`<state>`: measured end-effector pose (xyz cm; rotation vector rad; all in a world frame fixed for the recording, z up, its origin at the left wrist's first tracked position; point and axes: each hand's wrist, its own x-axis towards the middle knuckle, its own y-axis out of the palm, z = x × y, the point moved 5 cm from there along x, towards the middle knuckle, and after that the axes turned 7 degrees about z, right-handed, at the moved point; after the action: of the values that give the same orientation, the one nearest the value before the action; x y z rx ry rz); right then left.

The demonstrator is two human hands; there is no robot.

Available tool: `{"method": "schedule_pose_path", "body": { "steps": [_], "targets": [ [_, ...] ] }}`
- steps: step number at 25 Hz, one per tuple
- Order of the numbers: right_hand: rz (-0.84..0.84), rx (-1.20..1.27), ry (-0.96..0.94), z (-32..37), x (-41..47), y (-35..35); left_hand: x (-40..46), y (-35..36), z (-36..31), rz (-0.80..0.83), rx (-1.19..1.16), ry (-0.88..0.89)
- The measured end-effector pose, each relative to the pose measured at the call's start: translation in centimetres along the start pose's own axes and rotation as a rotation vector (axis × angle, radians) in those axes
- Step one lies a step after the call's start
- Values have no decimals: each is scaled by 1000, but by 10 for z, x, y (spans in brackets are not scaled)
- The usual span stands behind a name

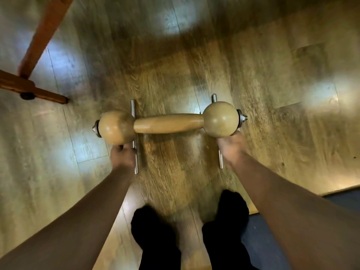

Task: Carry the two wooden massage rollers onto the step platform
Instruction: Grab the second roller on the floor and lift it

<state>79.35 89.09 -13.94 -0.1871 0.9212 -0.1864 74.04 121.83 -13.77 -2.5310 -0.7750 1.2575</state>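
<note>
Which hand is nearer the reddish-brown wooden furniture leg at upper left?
Left. The left hand is right of and below the reddish-brown wooden furniture leg; the right hand is farther right.

Indoor room, likely home or studio, wood-plank laminate floor (175,65), reddish wooden furniture legs (44,32), dark mat edge (342,197)

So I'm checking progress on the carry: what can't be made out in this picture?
- Head view: second roller, hidden below the wooden roller or absent.
- What the left hand and right hand grip: hidden under the balls.
- Step platform: only a dark edge shows, cut off at right.
</note>
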Motion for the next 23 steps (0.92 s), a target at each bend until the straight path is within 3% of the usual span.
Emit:
{"method": "schedule_pose_path", "body": {
  "steps": [4,8,16,23],
  "targets": [
    [-149,99,19,5,-41,-24,-47,-8,-23,-22,-4,61],
    [-179,165,50,28,-81,-53,-82,-5,-60,-14,13,47],
    [-269,518,75,85,-181,-151,-154,27,-193,239,106,188],
    [-381,854,43,127,-306,-244,-260,67,-308,477,371,490]
  ]
}}
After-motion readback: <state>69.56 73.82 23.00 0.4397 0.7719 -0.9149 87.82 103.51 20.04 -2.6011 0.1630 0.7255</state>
